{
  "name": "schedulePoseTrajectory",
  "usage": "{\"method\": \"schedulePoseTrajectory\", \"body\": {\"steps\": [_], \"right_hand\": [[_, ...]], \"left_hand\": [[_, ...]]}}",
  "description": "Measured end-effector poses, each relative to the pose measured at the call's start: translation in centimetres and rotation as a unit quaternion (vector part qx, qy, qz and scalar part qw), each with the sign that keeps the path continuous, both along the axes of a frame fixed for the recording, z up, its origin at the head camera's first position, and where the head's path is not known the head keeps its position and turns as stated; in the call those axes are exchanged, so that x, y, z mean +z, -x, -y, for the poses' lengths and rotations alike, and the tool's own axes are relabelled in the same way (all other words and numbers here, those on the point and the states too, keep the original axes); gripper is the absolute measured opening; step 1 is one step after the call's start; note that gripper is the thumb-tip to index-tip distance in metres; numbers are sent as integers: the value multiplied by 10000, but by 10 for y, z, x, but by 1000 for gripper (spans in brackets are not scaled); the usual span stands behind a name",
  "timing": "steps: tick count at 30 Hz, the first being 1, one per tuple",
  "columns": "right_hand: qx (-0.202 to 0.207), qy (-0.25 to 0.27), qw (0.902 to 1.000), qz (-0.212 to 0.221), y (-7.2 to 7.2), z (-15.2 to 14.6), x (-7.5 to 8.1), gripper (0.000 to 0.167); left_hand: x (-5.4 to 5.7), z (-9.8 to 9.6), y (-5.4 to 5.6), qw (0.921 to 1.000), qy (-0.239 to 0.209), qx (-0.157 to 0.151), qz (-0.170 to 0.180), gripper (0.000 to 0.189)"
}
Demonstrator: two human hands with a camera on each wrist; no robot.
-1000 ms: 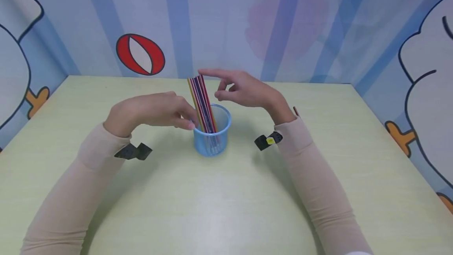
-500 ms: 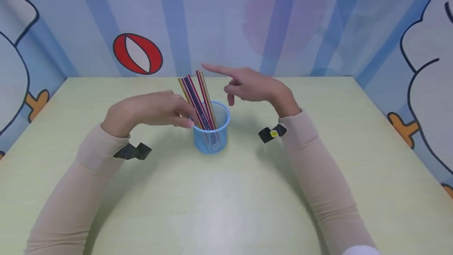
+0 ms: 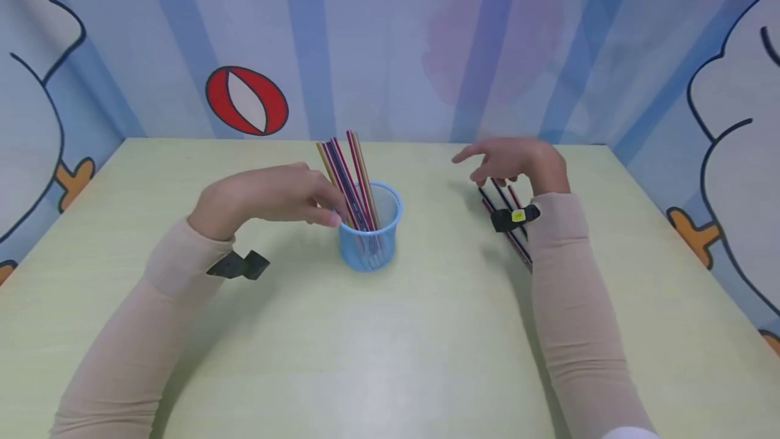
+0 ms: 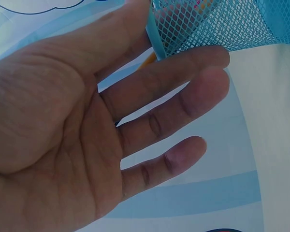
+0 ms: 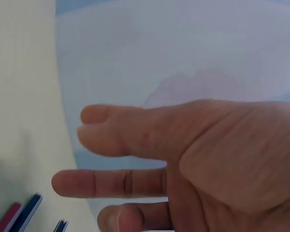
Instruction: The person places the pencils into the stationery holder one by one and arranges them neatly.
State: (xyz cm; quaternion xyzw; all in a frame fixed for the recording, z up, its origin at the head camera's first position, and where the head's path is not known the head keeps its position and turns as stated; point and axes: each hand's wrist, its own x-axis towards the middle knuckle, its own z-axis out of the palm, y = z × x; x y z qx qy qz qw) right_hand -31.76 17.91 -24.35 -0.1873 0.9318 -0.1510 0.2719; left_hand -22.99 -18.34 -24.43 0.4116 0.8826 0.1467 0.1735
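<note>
A light blue mesh pen cup [image 3: 367,255] stands upright near the middle of the table. Slim pencils [image 3: 342,171] in yellow, red and dark tones lean to the left inside it. My left hand [image 3: 274,196] holds the cup's left rim; in the left wrist view the mesh wall [image 4: 208,29] lies against thumb and index finger, the other fingers stretched out. To the right, my right hand [image 3: 508,158] hovers with nothing in it, fingers loosely extended. Under it lie several dark and red pencils [image 3: 516,244], partly hidden by the wrist and sleeve. Pencil ends [image 5: 26,212] show low in the right wrist view.
The pale yellow-green table [image 3: 378,351] ends at a blue striped backdrop [image 3: 390,46] close behind the hands. A red and white ball [image 3: 246,100] is printed on it.
My right hand has withdrawn from the pencil tops and swung right, over the pencils on the table. The pencils in the cup have fanned apart. My left hand has stayed at the cup.
</note>
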Motion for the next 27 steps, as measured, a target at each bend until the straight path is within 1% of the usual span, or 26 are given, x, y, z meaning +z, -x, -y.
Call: {"method": "schedulePoseTrajectory", "body": {"steps": [2, 4, 9, 13, 18, 22, 25, 27], "right_hand": [[-156, -246, 9995, 131, 4, -9, -6, 52], [-345, -323, 9983, 328, 7, -15, -13, 48], [-550, -196, 9963, 624, 11, -22, -26, 39], [-603, -172, 9967, 519, 10, -20, -30, 32], [-869, -277, 9953, 323, 8, -16, -24, 24], [-1021, -369, 9937, 267, 6, -14, -21, 24], [-1105, -344, 9931, 171, 4, -10, -23, 23], [-1063, -444, 9933, 30, 3, -5, -26, 19]], "left_hand": [[-1, -1, 1, 10000, 10, 1, -22, 23], [-1, -2, 1, 10000, 8, -7, -45, 22], [-3, -1, 1, 10000, 11, -46, -53, 21], [-2, 1, 0, 10000, 21, -11, -19, 21], [1, 0, 0, 10000, -13, 2, -27, 21], [4, -2, 2, 10000, -27, -7, -35, 21], [5, -4, 2, 10000, 10, 3, -15, 21], [5, -4, 2, 10000, 29, -9, 5, 22]]}}
